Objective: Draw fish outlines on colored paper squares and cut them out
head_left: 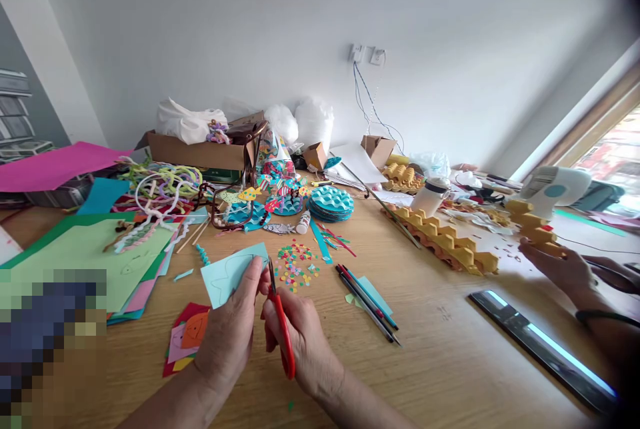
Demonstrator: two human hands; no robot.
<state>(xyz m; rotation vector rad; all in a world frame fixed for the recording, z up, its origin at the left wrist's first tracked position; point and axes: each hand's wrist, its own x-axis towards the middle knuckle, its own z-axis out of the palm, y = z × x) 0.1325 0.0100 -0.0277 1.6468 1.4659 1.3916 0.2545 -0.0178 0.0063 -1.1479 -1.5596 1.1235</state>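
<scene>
My left hand (pixel 231 322) pinches a light blue sheet of paper (pixel 220 277) that carries a drawn outline, seemingly a fish. Scissors with red handles (pixel 284 336) are in my right hand (pixel 303 332), their dark blades pointing up at the paper's right edge. Whether the blades touch the paper I cannot tell. Under and left of my left wrist lie cut paper pieces, among them an orange one (pixel 195 330) with a drawn fish. Just beyond the scissors, small colourful paper dots (pixel 296 262) are scattered on the table.
Pens (pixel 367 302) lie right of my hands, and a black phone-like device (pixel 540 349) farther right. Yellow egg cartons (pixel 445 236) stand behind it. At the right edge another person's hand (pixel 555 269) holds a carton piece. Coloured sheets (pixel 90 249) and pipe cleaners (pixel 170 179) lie left.
</scene>
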